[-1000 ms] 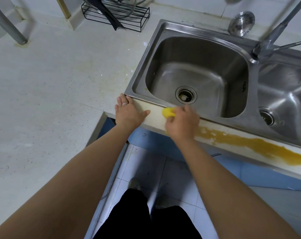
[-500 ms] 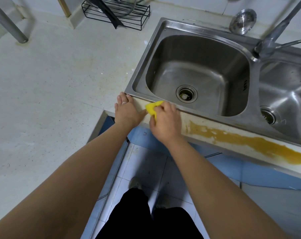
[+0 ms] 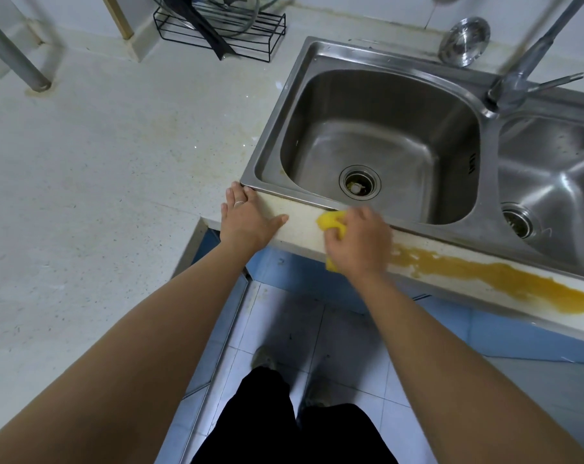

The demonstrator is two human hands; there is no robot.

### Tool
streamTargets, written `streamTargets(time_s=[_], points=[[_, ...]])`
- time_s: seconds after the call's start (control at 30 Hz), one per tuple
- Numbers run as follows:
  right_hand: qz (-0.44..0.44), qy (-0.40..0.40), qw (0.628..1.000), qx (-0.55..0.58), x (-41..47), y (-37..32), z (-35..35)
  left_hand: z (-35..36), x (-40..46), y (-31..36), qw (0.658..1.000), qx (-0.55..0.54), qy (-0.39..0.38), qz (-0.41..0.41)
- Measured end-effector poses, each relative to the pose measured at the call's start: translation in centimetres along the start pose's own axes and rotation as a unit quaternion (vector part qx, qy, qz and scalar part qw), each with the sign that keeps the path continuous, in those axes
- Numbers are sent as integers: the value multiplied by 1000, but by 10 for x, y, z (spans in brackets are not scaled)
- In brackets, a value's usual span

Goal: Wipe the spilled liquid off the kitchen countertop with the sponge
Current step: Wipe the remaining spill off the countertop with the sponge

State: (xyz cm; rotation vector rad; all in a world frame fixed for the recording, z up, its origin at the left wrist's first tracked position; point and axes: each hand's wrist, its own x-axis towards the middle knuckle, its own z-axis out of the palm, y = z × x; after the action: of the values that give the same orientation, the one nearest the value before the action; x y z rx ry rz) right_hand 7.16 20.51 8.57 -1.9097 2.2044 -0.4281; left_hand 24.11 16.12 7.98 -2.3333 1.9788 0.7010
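We see the sponge (image 3: 330,222) on the narrow countertop (image 3: 300,226) strip fronting the sink (image 3: 270,149), bunched under the right hand (image 3: 359,244), whose curled fingers grip it, likely for downward pressure. The orange spill (image 3: 501,274) lies to its right, unwiped. The left hand (image 3: 247,217) rests flat, fingers straight, apparently bracing the body.

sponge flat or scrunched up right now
Scrunched. The right hand grips the sponge, fingers curled over it, so yellow bulges out at the fingertips and again below the palm.
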Motion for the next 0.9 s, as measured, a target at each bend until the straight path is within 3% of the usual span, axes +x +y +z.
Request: streamTargets(time_s=[0.07,0.1,0.23,0.3,0.47,0.5,0.7,0.9], points=[[67,15,998,2,-1,16,-7,-2,-2,2,1000,4,-4,-7],[61,12,998,0,-1,14,-7,-2,-4,4,1000,4,-7,-14],[-74,-26,997,2,-4,-11,4,8,-23,37,1000,5,-16,-6],[-84,-33,996,-14,-5,-3,2,16,-31,56,1000,-12,-17,8],[138,32,990,8,-13,65,-28,31,-45,93,999,-16,-41,29],[151,33,988,0,-14,67,-29,33,-47,96,999,-9,-41,27],[-44,4,999,8,-21,41,-10,39,-45,98,999,-14,-35,12],[151,50,987,3,-17,88,-33,42,-42,93,999,-2,-33,24]])
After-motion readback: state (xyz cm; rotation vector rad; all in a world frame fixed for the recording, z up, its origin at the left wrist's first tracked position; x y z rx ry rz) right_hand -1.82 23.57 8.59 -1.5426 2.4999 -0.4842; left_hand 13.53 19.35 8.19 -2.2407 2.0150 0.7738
